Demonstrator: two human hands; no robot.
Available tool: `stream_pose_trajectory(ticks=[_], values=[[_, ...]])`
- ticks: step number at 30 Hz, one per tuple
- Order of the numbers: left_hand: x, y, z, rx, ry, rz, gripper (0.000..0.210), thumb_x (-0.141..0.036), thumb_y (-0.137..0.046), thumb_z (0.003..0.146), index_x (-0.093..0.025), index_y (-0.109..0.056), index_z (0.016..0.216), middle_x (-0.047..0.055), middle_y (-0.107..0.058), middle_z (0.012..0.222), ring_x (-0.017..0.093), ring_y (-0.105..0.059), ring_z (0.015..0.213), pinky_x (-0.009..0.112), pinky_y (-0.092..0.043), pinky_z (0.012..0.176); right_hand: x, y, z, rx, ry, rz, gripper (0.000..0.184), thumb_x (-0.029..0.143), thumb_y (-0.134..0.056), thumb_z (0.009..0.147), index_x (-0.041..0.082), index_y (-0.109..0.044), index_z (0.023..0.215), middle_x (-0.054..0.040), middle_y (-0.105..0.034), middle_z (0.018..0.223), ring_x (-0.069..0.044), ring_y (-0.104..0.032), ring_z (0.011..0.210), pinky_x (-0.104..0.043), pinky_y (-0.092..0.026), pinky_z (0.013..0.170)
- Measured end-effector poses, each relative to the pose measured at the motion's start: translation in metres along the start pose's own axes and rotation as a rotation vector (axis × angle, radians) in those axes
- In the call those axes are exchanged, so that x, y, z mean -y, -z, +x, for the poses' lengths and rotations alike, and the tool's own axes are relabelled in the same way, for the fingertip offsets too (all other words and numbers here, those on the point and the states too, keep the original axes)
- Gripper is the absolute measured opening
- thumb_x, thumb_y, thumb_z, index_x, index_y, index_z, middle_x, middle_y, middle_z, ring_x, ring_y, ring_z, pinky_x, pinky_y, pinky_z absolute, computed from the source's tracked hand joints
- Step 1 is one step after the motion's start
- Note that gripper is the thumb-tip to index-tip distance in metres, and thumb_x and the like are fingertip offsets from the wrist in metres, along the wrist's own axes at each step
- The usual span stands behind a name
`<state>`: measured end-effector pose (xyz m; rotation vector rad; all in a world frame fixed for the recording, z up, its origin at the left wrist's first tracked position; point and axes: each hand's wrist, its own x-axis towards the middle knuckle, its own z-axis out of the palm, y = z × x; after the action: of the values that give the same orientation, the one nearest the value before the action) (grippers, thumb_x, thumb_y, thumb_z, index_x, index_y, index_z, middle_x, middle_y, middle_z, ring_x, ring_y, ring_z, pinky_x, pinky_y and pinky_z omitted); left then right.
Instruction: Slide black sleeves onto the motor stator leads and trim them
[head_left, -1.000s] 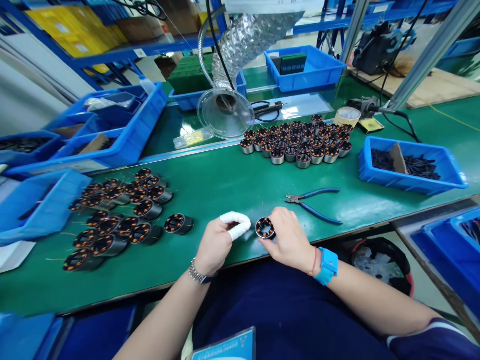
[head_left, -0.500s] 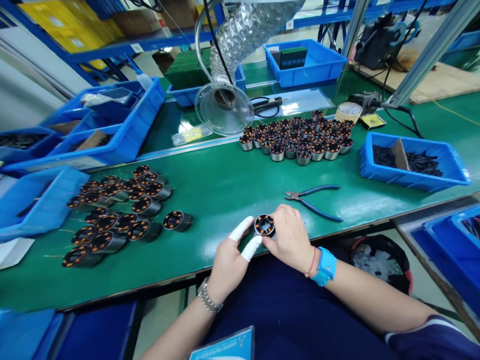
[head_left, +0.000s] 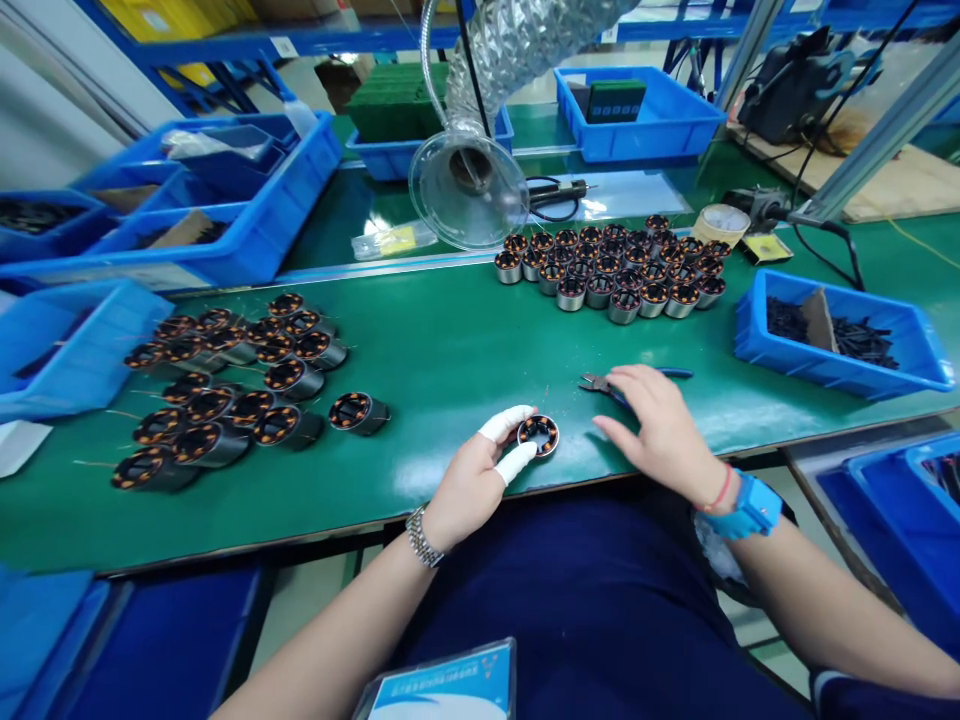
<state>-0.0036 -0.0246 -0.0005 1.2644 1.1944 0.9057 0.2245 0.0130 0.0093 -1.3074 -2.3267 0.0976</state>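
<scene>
Between the white-covered thumb and finger of my left hand (head_left: 480,478) is a motor stator (head_left: 553,446), a metal ring with orange-copper windings facing up. My right hand (head_left: 660,430) is over the blue-handled cutting pliers (head_left: 596,383), fingers apart and thumb stretched out. It hides most of the handles; whether it touches them I cannot tell. To the left of my left hand a single stator (head_left: 360,413) lies on the green bench, beside a loose group of stators (head_left: 214,443) with thin wires sticking out. Another tight group of stators (head_left: 600,290) stands upright farther back.
A blue bin (head_left: 847,375) with black strips and a divider stands at the right. The clear hood (head_left: 427,205) of a foil duct hangs over the back. Blue trays (head_left: 262,240) line the left, and a roll of tape (head_left: 721,222) lies beyond the upright stators.
My right hand has let go of the stator and moved right, over the pliers. My left hand now holds the stator alone. The whole view has shifted slightly.
</scene>
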Motion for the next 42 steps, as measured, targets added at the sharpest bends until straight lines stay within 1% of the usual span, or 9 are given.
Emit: stream_pose_trajectory(ticks=[3, 5, 7, 9, 12, 16, 20, 25, 42], values=[[-0.003, -0.001, 0.0, -0.013, 0.018, -0.065, 0.044, -0.029, -0.059, 0.077, -0.017, -0.049, 0.118, 0.012, -0.052, 0.128, 0.024, -0.048, 0.118, 0.042, -0.034, 0.102, -0.029, 0.003, -0.002, 0.067, -0.086, -0.231, 0.061, 0.052, -0.048, 0.079, 0.011, -0.042, 0.125, -0.0193, -0.045, 0.126, -0.033, -0.034, 0.119, -0.051, -0.032, 0.091], [-0.006, -0.003, 0.003, -0.036, 0.046, -0.126, 0.045, -0.027, -0.062, 0.075, -0.017, -0.049, 0.116, 0.012, -0.052, 0.128, 0.023, -0.049, 0.117, 0.04, -0.037, 0.1, -0.038, 0.002, -0.004, 0.123, -0.091, -0.315, 0.067, 0.056, -0.046, 0.079, 0.011, -0.039, 0.128, -0.0206, -0.043, 0.127, -0.035, -0.033, 0.119, -0.053, -0.032, 0.088], [-0.011, -0.005, 0.008, -0.062, 0.073, -0.189, 0.045, -0.024, -0.065, 0.072, -0.017, -0.05, 0.114, 0.012, -0.056, 0.123, 0.023, -0.052, 0.113, 0.038, -0.041, 0.094, -0.04, 0.0, -0.005, 0.158, -0.061, -0.357, 0.06, 0.052, -0.043, 0.082, 0.013, -0.041, 0.128, -0.0197, -0.045, 0.122, -0.034, -0.037, 0.114, -0.051, -0.033, 0.086], [-0.014, -0.008, 0.016, -0.086, 0.09, -0.233, 0.043, -0.024, -0.067, 0.069, -0.016, -0.052, 0.109, 0.011, -0.063, 0.112, 0.022, -0.058, 0.104, 0.035, -0.045, 0.087, -0.039, -0.001, -0.005, 0.156, -0.034, -0.387, 0.049, 0.045, -0.041, 0.085, 0.014, -0.046, 0.124, -0.0174, -0.051, 0.109, -0.031, -0.043, 0.104, -0.048, -0.034, 0.083], [-0.018, -0.013, 0.029, -0.13, 0.097, -0.277, 0.033, -0.025, -0.068, 0.067, -0.015, -0.058, 0.097, 0.007, -0.069, 0.089, 0.019, -0.063, 0.086, 0.032, -0.046, 0.078, -0.034, 0.004, -0.004, 0.132, -0.044, -0.343, 0.043, 0.041, -0.037, 0.087, 0.014, -0.049, 0.119, -0.0135, -0.053, 0.093, -0.025, -0.048, 0.088, -0.041, -0.039, 0.076], [-0.018, -0.02, 0.038, -0.191, 0.082, -0.335, 0.022, -0.025, -0.07, 0.064, -0.016, -0.063, 0.083, 0.002, -0.067, 0.073, 0.015, -0.062, 0.074, 0.028, -0.045, 0.071, -0.022, 0.016, -0.006, 0.113, -0.076, -0.153, 0.046, 0.046, -0.04, 0.086, 0.016, -0.046, 0.119, -0.0103, -0.052, 0.095, -0.021, -0.052, 0.082, -0.033, -0.045, 0.071], [-0.016, -0.022, 0.039, -0.209, 0.043, -0.378, 0.019, -0.024, -0.071, 0.062, -0.016, -0.064, 0.078, 0.001, -0.065, 0.073, 0.015, -0.062, 0.075, 0.027, -0.045, 0.072, -0.008, 0.024, -0.01, 0.112, -0.038, -0.073, 0.044, 0.047, -0.044, 0.084, 0.019, -0.048, 0.117, -0.0081, -0.053, 0.094, -0.019, -0.053, 0.08, -0.032, -0.047, 0.068], [-0.015, -0.02, 0.038, -0.195, 0.019, -0.354, 0.015, -0.025, -0.069, 0.064, -0.016, -0.065, 0.076, 0.001, -0.066, 0.074, 0.015, -0.06, 0.074, 0.027, -0.045, 0.072, 0.001, 0.024, -0.009, 0.089, 0.031, -0.123, 0.042, 0.045, -0.046, 0.083, 0.018, -0.051, 0.115, -0.0099, -0.052, 0.096, -0.02, -0.052, 0.083, -0.034, -0.046, 0.069], [-0.018, -0.021, 0.038, -0.215, 0.034, -0.326, 0.012, -0.025, -0.068, 0.064, -0.016, -0.066, 0.07, 0.0, -0.066, 0.071, 0.014, -0.058, 0.07, 0.027, -0.043, 0.069, 0.009, 0.02, -0.005, 0.062, 0.032, -0.154, 0.04, 0.044, -0.044, 0.084, 0.018, -0.053, 0.113, -0.0097, -0.053, 0.094, -0.02, -0.051, 0.08, -0.034, -0.046, 0.066]])
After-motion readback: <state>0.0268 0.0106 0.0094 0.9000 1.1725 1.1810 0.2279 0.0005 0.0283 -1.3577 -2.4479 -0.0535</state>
